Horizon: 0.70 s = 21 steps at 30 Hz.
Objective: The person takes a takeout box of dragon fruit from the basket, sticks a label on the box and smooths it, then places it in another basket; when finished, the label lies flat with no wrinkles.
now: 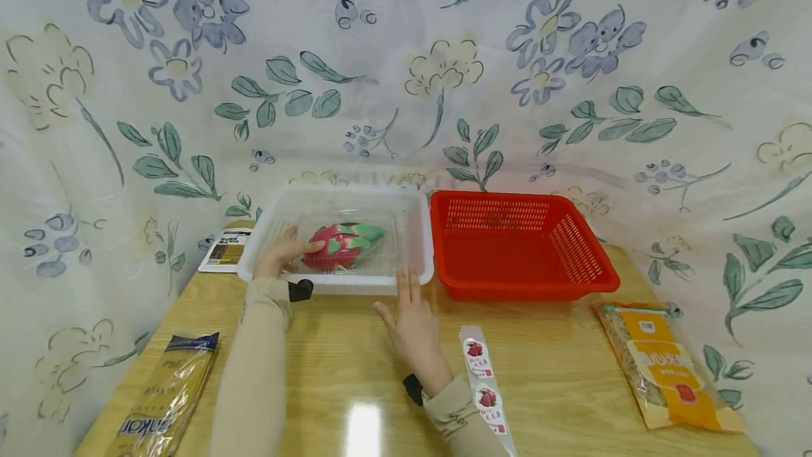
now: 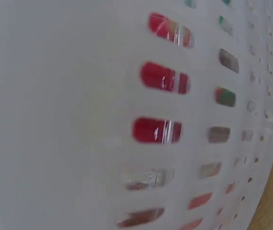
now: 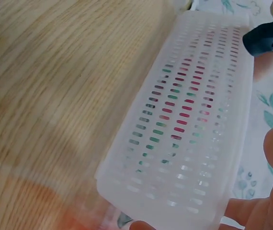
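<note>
Wooden table (image 1: 545,365): left hand (image 1: 279,252) touches dragon fruit (image 1: 342,245).

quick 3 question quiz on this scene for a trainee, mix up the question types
1. True or false: the dragon fruit lies in the red basket.
2. Which hand rests on the fruit? A) left hand B) right hand C) both
3. Fill in: the right hand's straight fingers reach the near wall of the ____ basket.

Key
1. False: it lies in the white basket, wrapped in clear film.
2. A: the left hand is inside the white basket, on the fruit's left end; how its fingers lie is hard to tell.
3. white
</note>
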Motion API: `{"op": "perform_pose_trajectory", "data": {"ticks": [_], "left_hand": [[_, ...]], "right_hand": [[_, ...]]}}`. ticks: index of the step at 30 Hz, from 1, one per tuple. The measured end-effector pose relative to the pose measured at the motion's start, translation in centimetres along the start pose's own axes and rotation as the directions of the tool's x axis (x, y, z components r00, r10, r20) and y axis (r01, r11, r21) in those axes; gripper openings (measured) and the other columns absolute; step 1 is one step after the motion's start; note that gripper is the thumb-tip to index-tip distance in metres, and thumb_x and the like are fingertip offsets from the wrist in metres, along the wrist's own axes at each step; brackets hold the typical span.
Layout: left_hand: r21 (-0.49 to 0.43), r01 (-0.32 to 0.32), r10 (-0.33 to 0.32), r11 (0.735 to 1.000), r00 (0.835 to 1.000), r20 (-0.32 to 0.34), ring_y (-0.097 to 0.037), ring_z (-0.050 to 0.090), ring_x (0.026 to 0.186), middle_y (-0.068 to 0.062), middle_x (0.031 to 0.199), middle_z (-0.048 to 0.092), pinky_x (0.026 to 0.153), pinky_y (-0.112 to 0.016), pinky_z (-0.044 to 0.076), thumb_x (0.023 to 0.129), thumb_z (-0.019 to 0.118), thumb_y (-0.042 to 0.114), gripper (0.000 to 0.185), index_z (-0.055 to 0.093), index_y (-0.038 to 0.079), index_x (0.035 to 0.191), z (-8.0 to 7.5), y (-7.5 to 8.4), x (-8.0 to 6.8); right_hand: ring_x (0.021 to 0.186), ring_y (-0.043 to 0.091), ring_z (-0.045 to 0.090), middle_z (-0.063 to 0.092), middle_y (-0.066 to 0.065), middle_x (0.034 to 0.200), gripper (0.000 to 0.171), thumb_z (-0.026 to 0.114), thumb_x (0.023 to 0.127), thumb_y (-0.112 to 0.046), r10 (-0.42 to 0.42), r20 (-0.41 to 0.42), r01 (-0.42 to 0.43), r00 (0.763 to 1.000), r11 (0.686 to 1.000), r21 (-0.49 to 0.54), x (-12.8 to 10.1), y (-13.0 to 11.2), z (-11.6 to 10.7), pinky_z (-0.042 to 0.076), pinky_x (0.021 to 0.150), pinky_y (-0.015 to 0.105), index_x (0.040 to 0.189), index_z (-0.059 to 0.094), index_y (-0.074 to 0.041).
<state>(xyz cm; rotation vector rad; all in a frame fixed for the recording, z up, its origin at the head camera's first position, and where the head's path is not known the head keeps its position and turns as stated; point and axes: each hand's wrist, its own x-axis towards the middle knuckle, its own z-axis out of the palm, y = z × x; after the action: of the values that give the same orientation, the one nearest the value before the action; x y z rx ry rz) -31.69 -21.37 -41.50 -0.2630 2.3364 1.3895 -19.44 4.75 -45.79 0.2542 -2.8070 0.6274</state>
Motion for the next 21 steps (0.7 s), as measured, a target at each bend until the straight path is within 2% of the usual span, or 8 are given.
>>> {"op": "perform_pose_trajectory", "data": {"ticks": [2, 3, 6, 9, 10, 11, 15, 21], "left_hand": [[-0.027, 0.002, -0.001, 1.0, 1.0, 0.03, -0.051, 0.017, 0.143, -0.026, 0.16, -0.008, 0.114, -0.06, 0.029, 0.088, 0.066, 0.047, 0.11, -0.017, 0.013, 0.153, -0.3, -0.1, 0.3], [-0.032, -0.007, 0.008, 0.999, 0.999, 0.043, -0.051, 0.017, 0.143, -0.027, 0.16, -0.008, 0.112, -0.058, 0.033, 0.084, 0.068, 0.051, 0.115, -0.015, 0.015, 0.154, -0.5, -0.3, 0.6], [-0.074, 0.008, -0.002, 0.997, 0.997, 0.081, -0.05, 0.016, 0.144, -0.028, 0.16, -0.005, 0.112, -0.055, 0.036, 0.079, 0.071, 0.058, 0.121, -0.015, 0.018, 0.154, -0.9, -0.6, 0.8], [-0.141, 0.039, -0.028, 0.989, 0.996, 0.08, -0.045, 0.025, 0.142, -0.027, 0.16, 0.003, 0.111, -0.048, 0.04, 0.083, 0.07, 0.053, 0.113, -0.011, 0.02, 0.155, -1.0, -0.6, 0.3], [-0.174, 0.059, -0.046, 0.983, 0.996, 0.08, -0.042, 0.027, 0.142, -0.024, 0.161, 0.004, 0.114, -0.047, 0.036, 0.087, 0.068, 0.047, 0.107, -0.01, 0.021, 0.155, -0.9, -0.3, -0.2], [-0.2, 0.066, -0.051, 0.978, 0.996, 0.077, -0.039, 0.032, 0.139, -0.022, 0.162, 0.004, 0.113, -0.046, 0.037, 0.089, 0.066, 0.043, 0.102, -0.008, 0.022, 0.155, -0.9, -0.2, -0.4], [-0.263, 0.072, -0.055, 0.962, 0.996, 0.072, -0.028, 0.05, 0.117, -0.019, 0.163, 0.005, 0.1, -0.036, 0.047, 0.096, 0.059, 0.031, 0.085, 0.0, 0.022, 0.156, -0.7, 0.4, -0.8], [-0.337, 0.087, -0.064, 0.938, 0.995, 0.08, -0.025, 0.055, 0.105, -0.018, 0.163, 0.001, 0.077, -0.026, 0.057, 0.098, 0.053, 0.02, 0.078, 0.002, 0.02, 0.156, -0.7, 0.8, -0.6]], "right_hand": [[0.093, 0.039, 0.066, 0.034, 0.016, 0.156, 0.072, 0.052, 0.094, -0.051, 0.0, -0.012, 0.0, 1.0, 1.0, -0.005, 0.1, 0.1, 0.0, 0.054, 0.083, 0.052, 0.15, 0.033, -0.01], [0.093, 0.038, 0.066, 0.034, 0.016, 0.156, 0.072, 0.052, 0.094, -0.051, -0.001, -0.013, 0.0, 1.0, 1.0, -0.011, 0.1, 0.1, 0.0, 0.054, 0.082, 0.051, 0.15, 0.033, -0.01], [0.09, 0.037, 0.066, 0.035, 0.016, 0.155, 0.071, 0.052, 0.094, -0.051, -0.008, -0.015, 0.008, 1.0, 1.0, -0.011, 0.1, 0.1, -0.1, 0.055, 0.073, 0.047, 0.15, 0.033, -0.01], [0.088, 0.036, 0.066, 0.035, 0.015, 0.155, 0.071, 0.052, 0.094, -0.05, -0.009, -0.007, 0.009, 1.0, 1.0, -0.006, 0.2, 0.1, -0.2, 0.054, 0.064, 0.043, 0.15, 0.033, -0.011], [0.088, 0.036, 0.066, 0.034, 0.015, 0.156, 0.071, 0.053, 0.094, -0.05, -0.008, -0.004, 0.008, 1.0, 1.0, -0.001, 0.2, 0.1, -0.2, 0.054, 0.062, 0.042, 0.15, 0.033, -0.011], [0.088, 0.036, 0.066, 0.034, 0.015, 0.156, 0.071, 0.053, 0.094, -0.049, -0.004, 0.0, 0.004, 1.0, 1.0, 0.005, 0.2, 0.1, -0.2, 0.054, 0.061, 0.042, 0.15, 0.033, -0.011], [0.09, 0.038, 0.065, 0.032, 0.014, 0.157, 0.07, 0.053, 0.095, -0.05, 0.011, 0.015, -0.011, 1.0, 0.999, 0.035, 0.2, 0.1, -0.2, 0.054, 0.061, 0.044, 0.15, 0.033, -0.011], [0.09, 0.04, 0.065, 0.031, 0.016, 0.157, 0.07, 0.052, 0.095, -0.049, 0.012, 0.028, -0.014, 1.0, 0.998, 0.059, 0.4, 0.1, -0.3, 0.054, 0.063, 0.046, 0.15, 0.033, -0.01]]}}
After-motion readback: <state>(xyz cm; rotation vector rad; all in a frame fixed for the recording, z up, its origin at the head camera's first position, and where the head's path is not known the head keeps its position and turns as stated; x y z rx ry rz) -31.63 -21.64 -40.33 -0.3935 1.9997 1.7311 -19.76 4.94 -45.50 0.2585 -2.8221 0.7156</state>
